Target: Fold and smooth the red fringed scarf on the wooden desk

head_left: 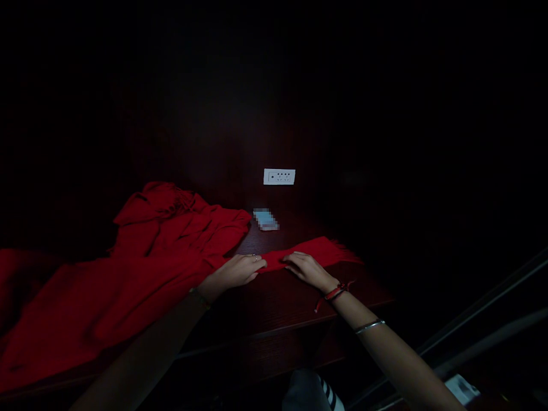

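A long red scarf (325,250) with a fringed end lies across a dark wooden surface. My left hand (242,269), a ring on one finger, is closed around a gathered, narrow part of it. To the right, my right hand (306,268) pinches the same strip between thumb and fingers, a short stretch from the left hand. Past the right hand the cloth widens toward its fringe. On the left the red fabric spreads wide, and a crumpled heap of red cloth (171,222) with tassels sits behind; whether it is all one piece I cannot tell.
Behind the strip lies a small flat light-blue item (265,220), blurred out. A white power socket (279,177) is on the dark back wall. The wooden surface (265,311) ends at a front edge near my forearms. A pale object (462,390) sits low at right.
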{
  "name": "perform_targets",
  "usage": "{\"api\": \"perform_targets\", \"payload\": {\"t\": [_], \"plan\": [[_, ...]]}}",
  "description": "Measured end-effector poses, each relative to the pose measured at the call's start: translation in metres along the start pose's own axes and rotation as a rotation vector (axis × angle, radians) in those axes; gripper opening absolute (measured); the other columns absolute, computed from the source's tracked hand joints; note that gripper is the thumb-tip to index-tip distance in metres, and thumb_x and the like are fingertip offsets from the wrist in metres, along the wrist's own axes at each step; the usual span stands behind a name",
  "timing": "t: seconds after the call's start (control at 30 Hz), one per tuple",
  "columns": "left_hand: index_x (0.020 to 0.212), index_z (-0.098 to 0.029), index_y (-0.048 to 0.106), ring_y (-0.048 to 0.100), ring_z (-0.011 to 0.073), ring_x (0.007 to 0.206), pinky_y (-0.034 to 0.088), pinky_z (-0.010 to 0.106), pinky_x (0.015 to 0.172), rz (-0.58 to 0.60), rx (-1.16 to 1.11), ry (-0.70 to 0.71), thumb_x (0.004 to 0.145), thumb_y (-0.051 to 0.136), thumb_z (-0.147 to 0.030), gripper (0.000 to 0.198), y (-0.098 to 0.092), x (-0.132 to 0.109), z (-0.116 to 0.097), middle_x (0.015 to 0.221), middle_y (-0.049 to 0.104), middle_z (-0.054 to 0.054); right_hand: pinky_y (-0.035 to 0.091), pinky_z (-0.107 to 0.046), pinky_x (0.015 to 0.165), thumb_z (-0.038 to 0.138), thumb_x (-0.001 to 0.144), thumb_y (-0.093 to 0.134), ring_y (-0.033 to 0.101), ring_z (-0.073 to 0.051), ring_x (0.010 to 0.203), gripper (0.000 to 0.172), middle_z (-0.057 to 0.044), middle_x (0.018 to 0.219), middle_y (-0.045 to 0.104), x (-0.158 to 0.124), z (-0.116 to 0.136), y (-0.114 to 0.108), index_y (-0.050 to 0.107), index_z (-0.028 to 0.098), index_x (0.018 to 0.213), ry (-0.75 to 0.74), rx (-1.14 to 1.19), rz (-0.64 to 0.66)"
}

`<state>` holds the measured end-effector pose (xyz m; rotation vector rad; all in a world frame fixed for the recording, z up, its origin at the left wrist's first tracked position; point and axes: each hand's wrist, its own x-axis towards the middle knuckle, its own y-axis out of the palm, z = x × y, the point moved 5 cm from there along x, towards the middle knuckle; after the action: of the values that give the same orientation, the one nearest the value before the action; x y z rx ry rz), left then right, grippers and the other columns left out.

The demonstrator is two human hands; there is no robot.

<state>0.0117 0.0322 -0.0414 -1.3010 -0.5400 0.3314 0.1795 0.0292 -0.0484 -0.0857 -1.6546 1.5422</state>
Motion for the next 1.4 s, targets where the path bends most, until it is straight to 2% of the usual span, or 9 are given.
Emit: {"api": "perform_targets", "payload": {"t": [0.2, 0.37, 0.57, 0.77, 0.9, 1.03, 1.1, 1.23, 1.4], "plan": [[0.084, -0.018, 0.053, 0.055, 0.0168, 0.079, 0.043, 0.027, 0.069, 0.017, 0.037, -0.031, 0.081, 0.041, -0.019, 0.012, 0.003, 0.000, 0.004, 0.090, 0.054, 0.006, 0.040, -0.030, 0.075, 0.019, 0.086, 0.038, 0.050, -0.016, 0.082, 0.015, -0.008, 0.086, 0.056, 0.004, 0.009, -0.003, 0.053, 0.017, 0.086, -0.058, -0.154, 0.025], [0.096, -0.017, 0.051, 0.053, 0.0186, 0.092, 0.041, 0.028, 0.078, 0.038, -0.056, -0.072, 0.082, 0.042, -0.026, 0.020, 0.009, -0.004, 0.005, 0.102, 0.055, 0.009, 0.040, -0.028, 0.071, 0.020, 0.086, 0.038, 0.051, -0.015, 0.075, 0.016, -0.005, 0.077, 0.057, 0.001, 0.010, 0.005, 0.053, 0.017, 0.086, -0.090, -0.232, 0.114], [0.124, -0.016, 0.035, 0.031, 0.0340, 0.118, 0.031, 0.049, 0.088, 0.217, -0.165, -0.320, 0.080, 0.039, -0.047, 0.054, 0.015, -0.014, 0.009, 0.128, 0.040, 0.015, 0.039, -0.026, 0.068, 0.018, 0.086, 0.039, 0.053, -0.015, 0.075, 0.018, -0.006, 0.079, 0.059, 0.000, 0.012, 0.010, 0.056, 0.017, 0.092, -0.128, -0.375, 0.142], [0.130, -0.036, 0.020, 0.015, 0.0380, 0.124, 0.017, 0.063, 0.087, 0.373, -0.249, -0.297, 0.080, 0.031, -0.055, 0.055, 0.021, -0.019, 0.013, 0.141, 0.015, 0.006, 0.040, -0.024, 0.063, 0.021, 0.086, 0.039, 0.053, -0.014, 0.072, 0.020, -0.006, 0.080, 0.059, -0.002, 0.007, 0.012, 0.058, 0.017, 0.091, -0.069, -0.362, 0.157], [0.128, -0.030, 0.031, 0.015, 0.0338, 0.125, 0.016, 0.057, 0.094, 0.236, -0.182, -0.221, 0.082, 0.035, -0.050, 0.051, 0.016, -0.013, 0.011, 0.139, 0.022, 0.007, 0.042, -0.024, 0.068, 0.019, 0.086, 0.039, 0.054, -0.014, 0.076, 0.020, -0.007, 0.083, 0.060, -0.002, 0.002, 0.011, 0.057, 0.016, 0.092, -0.027, -0.260, 0.132], [0.121, -0.018, 0.041, 0.036, 0.0219, 0.116, 0.027, 0.035, 0.096, 0.056, -0.157, -0.076, 0.082, 0.039, -0.044, 0.047, 0.011, -0.003, 0.000, 0.127, 0.040, 0.010, 0.042, -0.024, 0.071, 0.018, 0.086, 0.039, 0.056, -0.014, 0.079, 0.020, -0.006, 0.086, 0.061, -0.003, -0.003, 0.010, 0.056, 0.016, 0.096, 0.002, -0.140, 0.094], [0.121, -0.017, 0.041, 0.041, 0.0190, 0.112, 0.031, 0.030, 0.094, 0.056, -0.171, -0.055, 0.084, 0.037, -0.041, 0.045, 0.015, 0.000, -0.001, 0.124, 0.043, 0.010, 0.043, -0.025, 0.072, 0.017, 0.085, 0.039, 0.057, -0.015, 0.081, 0.021, -0.007, 0.088, 0.062, -0.003, -0.005, 0.010, 0.056, 0.017, 0.099, 0.011, -0.099, 0.083], [0.121, -0.018, 0.040, 0.039, 0.0204, 0.114, 0.030, 0.031, 0.095, 0.027, -0.139, -0.055, 0.085, 0.037, -0.037, 0.041, 0.016, -0.001, 0.003, 0.128, 0.038, 0.009, 0.043, -0.025, 0.074, 0.016, 0.085, 0.038, 0.058, -0.015, 0.084, 0.024, -0.008, 0.092, 0.063, -0.003, -0.007, 0.010, 0.053, 0.016, 0.104, 0.035, -0.066, 0.072], [0.112, -0.021, 0.048, 0.052, 0.0201, 0.096, 0.042, 0.030, 0.079, 0.046, -0.019, -0.139, 0.079, 0.044, -0.022, 0.034, 0.005, -0.004, 0.010, 0.110, 0.051, 0.008, 0.043, -0.026, 0.077, 0.017, 0.085, 0.039, 0.056, -0.015, 0.088, 0.023, -0.007, 0.095, 0.061, -0.002, -0.005, 0.007, 0.052, 0.017, 0.104, 0.035, -0.044, 0.051]]}}
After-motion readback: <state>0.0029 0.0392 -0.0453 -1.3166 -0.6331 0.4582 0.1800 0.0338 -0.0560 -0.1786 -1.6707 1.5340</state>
